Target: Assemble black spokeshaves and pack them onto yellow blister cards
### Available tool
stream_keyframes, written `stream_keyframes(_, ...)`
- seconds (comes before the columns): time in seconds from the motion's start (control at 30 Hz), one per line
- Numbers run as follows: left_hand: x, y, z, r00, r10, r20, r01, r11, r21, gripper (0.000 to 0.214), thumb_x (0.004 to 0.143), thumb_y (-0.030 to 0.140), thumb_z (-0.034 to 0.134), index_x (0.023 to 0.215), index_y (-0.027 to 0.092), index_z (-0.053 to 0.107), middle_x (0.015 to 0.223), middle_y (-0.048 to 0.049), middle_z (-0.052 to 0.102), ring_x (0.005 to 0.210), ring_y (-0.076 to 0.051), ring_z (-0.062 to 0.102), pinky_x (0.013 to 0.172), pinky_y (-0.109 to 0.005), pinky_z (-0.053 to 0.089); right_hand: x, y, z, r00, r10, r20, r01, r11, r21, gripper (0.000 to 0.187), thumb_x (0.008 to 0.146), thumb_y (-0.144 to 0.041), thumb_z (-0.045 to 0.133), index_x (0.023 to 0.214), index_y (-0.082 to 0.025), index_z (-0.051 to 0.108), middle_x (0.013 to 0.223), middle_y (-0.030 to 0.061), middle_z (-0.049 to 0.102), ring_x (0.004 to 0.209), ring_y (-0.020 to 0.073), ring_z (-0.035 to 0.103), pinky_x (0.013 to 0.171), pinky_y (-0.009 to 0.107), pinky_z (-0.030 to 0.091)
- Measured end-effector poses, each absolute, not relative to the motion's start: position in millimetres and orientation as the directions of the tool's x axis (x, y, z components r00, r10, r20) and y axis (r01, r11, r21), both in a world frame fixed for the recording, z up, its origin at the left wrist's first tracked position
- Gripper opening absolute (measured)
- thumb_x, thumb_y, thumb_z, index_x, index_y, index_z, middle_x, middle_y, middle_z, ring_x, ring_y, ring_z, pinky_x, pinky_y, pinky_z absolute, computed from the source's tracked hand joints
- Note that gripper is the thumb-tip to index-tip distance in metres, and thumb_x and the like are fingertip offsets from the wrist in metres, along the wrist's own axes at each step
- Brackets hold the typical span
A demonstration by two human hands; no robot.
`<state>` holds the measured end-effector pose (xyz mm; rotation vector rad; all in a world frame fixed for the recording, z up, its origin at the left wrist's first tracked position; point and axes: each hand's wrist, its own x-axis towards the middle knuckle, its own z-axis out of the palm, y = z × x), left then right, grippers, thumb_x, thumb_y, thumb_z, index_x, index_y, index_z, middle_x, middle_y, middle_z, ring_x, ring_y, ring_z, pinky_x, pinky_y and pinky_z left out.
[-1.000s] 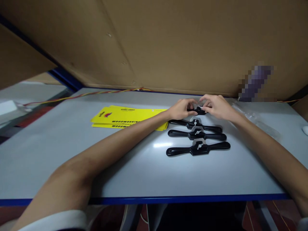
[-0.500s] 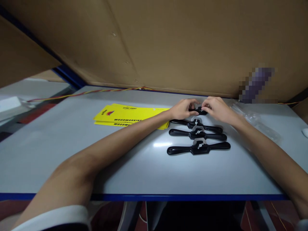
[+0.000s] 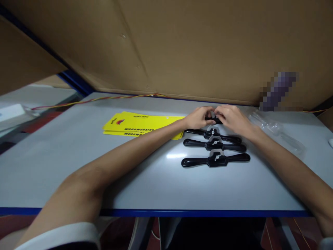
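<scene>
At the back of the row, my left hand (image 3: pixel 199 118) curls around a black spokeshave (image 3: pixel 214 121), thumb on its near side. My right hand (image 3: pixel 230 118) pinches at the middle of the same tool, its fingers hiding most of it. Nearer to me lie three more black spokeshaves, one behind another: a far one (image 3: pixel 229 139), a middle one (image 3: pixel 195 142) and a near one (image 3: pixel 197 162). Each has a pale metal blade plate and a small silver wing screw at its centre.
Left of the tools is a stack of yellow printed cards (image 3: pixel 145 121), partly under my left forearm. Clear plastic packaging (image 3: pixel 275 128) lies to the right. A red and yellow cable (image 3: pixel 111 98) runs along the back edge below a cardboard wall (image 3: pixel 182 48).
My right hand has shifted slightly left over the centre of the back spokeshave. The left hand stays in place, and the other spokeshaves lie as before.
</scene>
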<state>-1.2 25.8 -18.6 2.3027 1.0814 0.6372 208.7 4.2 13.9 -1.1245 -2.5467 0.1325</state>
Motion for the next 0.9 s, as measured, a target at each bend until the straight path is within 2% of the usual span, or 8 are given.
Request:
stream_keyframes(0.13, -2, 27, -19, 0.576, 0.793, 0.199, 0.553, -0.557, 0.62, 0.032, 0.084, 0.041, 0.072, 0.104, 0.018, 0.065, 0.083, 0.0002, 0.063, 0.073, -0.016, 0.055, 0.071, -0.03, 0.041, 210, 7, 11, -0.596, 0.752, 0.281, 0.686, 0.659, -0.31, 0.021, 0.095, -0.015, 0.053, 0.099, -0.018, 0.073, 0.093, 0.0084, 0.076, 0.082, 0.0224, 0.065, 0.079, 0.034, 0.045)
stream_keyframes(0.27, -2, 27, -19, 0.584, 0.786, 0.202, 0.541, -0.563, 0.625, 0.03, 0.084, 0.041, 0.071, 0.102, 0.018, 0.064, 0.082, 0.0008, 0.063, 0.073, -0.016, 0.054, 0.071, -0.03, 0.041, 211, 9, 6, -0.566, 0.76, 0.319, 0.679, 0.649, -0.342, 0.02, 0.096, -0.018, 0.052, 0.098, -0.019, 0.072, 0.093, 0.0083, 0.077, 0.082, 0.0222, 0.064, 0.08, 0.034, 0.045)
stream_keyframes(0.47, -2, 26, -20, 0.591, 0.778, 0.215, 0.518, -0.57, 0.638, 0.026, 0.084, 0.039, 0.07, 0.098, 0.018, 0.062, 0.082, 0.0005, 0.06, 0.074, -0.015, 0.053, 0.072, -0.03, 0.041, 208, 10, 3, -0.646, 0.694, 0.319, 0.671, 0.715, -0.196, 0.024, 0.098, -0.015, 0.047, 0.099, -0.019, 0.071, 0.1, 0.0124, 0.076, 0.092, 0.0263, 0.065, 0.084, 0.036, 0.044)
stream_keyframes(0.57, -2, 27, -20, 0.597, 0.772, 0.217, 0.503, -0.571, 0.649, 0.025, 0.084, 0.038, 0.07, 0.096, 0.017, 0.061, 0.083, 0.0002, 0.06, 0.075, -0.015, 0.052, 0.072, -0.031, 0.041, 208, 12, 0, -0.672, 0.673, 0.309, 0.659, 0.734, -0.167, 0.026, 0.1, -0.015, 0.046, 0.102, -0.018, 0.071, 0.104, 0.0138, 0.077, 0.095, 0.0276, 0.065, 0.086, 0.038, 0.045)
stream_keyframes(0.73, -3, 28, -21, 0.611, 0.759, 0.224, 0.499, -0.589, 0.636, 0.026, 0.084, 0.04, 0.068, 0.094, 0.017, 0.061, 0.083, 0.0, 0.06, 0.076, -0.016, 0.053, 0.073, -0.031, 0.041, 212, 16, -15, -0.671, 0.625, 0.4, 0.586, 0.777, -0.23, 0.029, 0.103, -0.017, 0.043, 0.106, -0.02, 0.071, 0.106, 0.0122, 0.078, 0.098, 0.0271, 0.064, 0.094, 0.04, 0.047)
stream_keyframes(0.9, -4, 30, -23, 0.604, 0.76, 0.239, 0.508, -0.599, 0.62, 0.031, 0.084, 0.045, 0.068, 0.093, 0.017, 0.06, 0.084, -0.001, 0.061, 0.076, -0.016, 0.054, 0.071, -0.03, 0.041, 216, 17, -26, -0.648, 0.6, 0.47, 0.515, 0.799, -0.311, 0.03, 0.105, -0.02, 0.043, 0.119, -0.019, 0.069, 0.114, 0.0122, 0.078, 0.101, 0.0272, 0.066, 0.095, 0.041, 0.05)
